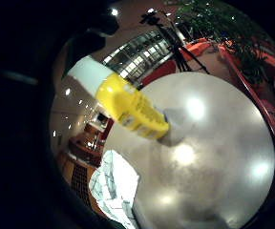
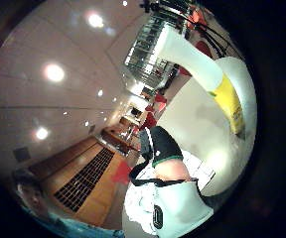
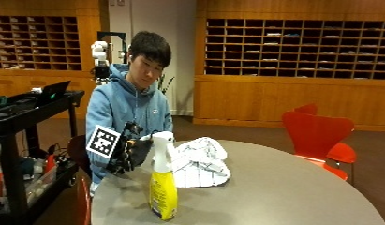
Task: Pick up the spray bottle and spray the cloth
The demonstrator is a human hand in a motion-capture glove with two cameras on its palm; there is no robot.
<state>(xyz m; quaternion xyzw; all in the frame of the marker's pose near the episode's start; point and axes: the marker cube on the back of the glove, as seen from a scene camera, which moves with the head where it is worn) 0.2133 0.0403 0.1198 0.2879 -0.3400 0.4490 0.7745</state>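
While the spray bottle (image 3: 163, 190) stands upright near the cloth (image 3: 195, 161), the right hand (image 3: 131, 153) hovers beside its nozzle, fingers apparently relaxed, grasping nothing.

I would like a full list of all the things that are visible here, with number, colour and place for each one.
spray bottle: one, yellow body with white sprayer head, upright on the table's near edge, in front of the cloth.
cloth: one, white with dark checks, crumpled on the table behind the bottle.
table: one, grey, round.
chair: one, red, beyond the table.
cart: one, black, beside the person.
right hand: one, black glove, raised beside the bottle's head, not gripping it.
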